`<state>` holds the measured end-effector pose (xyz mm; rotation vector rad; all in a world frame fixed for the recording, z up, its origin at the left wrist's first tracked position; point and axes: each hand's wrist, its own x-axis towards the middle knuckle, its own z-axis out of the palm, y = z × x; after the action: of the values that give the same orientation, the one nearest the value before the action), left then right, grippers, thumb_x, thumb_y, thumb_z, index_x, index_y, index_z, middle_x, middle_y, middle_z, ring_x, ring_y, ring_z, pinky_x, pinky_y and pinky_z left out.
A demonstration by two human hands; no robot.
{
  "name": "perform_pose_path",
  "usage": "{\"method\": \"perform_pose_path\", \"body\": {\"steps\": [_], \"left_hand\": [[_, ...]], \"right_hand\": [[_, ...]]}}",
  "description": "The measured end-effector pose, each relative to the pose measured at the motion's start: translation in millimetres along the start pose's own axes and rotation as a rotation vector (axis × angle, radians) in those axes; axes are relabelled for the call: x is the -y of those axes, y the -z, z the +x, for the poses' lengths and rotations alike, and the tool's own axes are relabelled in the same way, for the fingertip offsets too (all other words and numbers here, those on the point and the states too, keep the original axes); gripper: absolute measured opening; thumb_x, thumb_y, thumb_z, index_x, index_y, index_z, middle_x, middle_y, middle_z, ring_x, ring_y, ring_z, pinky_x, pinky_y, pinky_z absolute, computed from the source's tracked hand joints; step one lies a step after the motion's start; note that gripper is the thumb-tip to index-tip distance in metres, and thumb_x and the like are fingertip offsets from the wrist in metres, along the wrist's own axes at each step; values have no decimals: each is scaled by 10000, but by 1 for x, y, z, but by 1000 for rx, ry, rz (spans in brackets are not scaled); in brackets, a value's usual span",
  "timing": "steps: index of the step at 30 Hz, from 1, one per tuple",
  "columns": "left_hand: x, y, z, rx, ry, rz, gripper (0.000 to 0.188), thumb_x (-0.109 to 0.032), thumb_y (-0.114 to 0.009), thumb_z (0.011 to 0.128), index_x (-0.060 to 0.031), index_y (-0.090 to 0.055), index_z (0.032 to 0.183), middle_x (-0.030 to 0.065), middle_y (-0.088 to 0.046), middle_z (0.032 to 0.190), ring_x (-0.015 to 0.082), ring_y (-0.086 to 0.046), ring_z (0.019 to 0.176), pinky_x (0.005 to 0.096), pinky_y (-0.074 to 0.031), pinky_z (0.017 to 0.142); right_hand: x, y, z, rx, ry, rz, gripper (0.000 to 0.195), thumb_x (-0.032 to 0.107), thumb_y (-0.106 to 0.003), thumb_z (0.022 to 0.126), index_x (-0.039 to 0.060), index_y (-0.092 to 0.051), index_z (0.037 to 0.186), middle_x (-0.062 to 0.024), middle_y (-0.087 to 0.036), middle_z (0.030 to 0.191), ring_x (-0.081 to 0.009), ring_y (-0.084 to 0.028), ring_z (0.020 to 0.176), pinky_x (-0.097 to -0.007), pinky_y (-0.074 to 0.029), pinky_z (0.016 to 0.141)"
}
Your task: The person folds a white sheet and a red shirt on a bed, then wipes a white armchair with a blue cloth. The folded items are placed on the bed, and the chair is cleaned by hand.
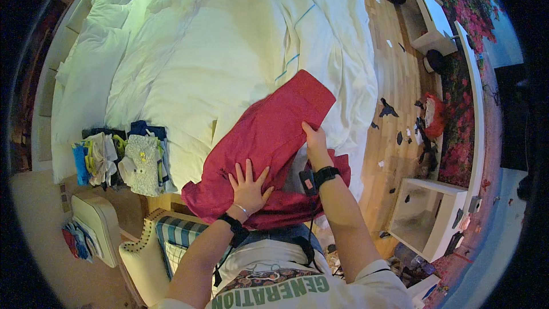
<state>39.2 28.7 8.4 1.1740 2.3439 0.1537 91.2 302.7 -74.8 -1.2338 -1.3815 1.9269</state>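
Observation:
A red garment [266, 133] lies partly folded across the near edge of a bed with a white duvet [206, 60]. One long red panel reaches up and to the right, ending in a straight hem. My left hand [251, 189] rests flat on the cloth with its fingers spread. On the right side of the panel, my right hand [316, 141] grips the edge, thumb on top and fingers hidden beneath. More red fabric and a patch of grey lining [295, 171] show under my right forearm. Both wrists wear black straps.
Stacks of clothes [143, 165] sit on the bed's left corner. Below them stand a studded cream armchair [139, 244] and a pale stool [96, 227] with folded clothes [79, 240]. Scattered items dot the wooden floor [381, 77] at right, near white shelf units [429, 219].

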Motion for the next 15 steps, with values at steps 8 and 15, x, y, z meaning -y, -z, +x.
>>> {"method": "perform_pose_path", "body": {"steps": [8, 15], "left_hand": [[5, 4, 0, -79, 25, -112, 667, -554, -592, 917, -291, -454, 1513, 285, -127, 1637, 576, -111, 1472, 745, -159, 1123], [-28, 30, -23, -160, -633, -230, 593, -464, -736, 828, -117, -592, 1287, 226, -513, 1307, 429, -500, 1214, 523, -416, 1025]], "right_hand": [[7, 73, -70, 283, -128, -598, 441, 222, -730, 908, -3, -603, 1265, -63, -669, 1057, -159, -620, 982, -304, -503, 880], [26, 124, -124, -237, 195, -1006, 645, 341, -823, 780, -39, -606, 1255, -221, -662, 1185, -391, -605, 1158, -472, -465, 1025]]}}
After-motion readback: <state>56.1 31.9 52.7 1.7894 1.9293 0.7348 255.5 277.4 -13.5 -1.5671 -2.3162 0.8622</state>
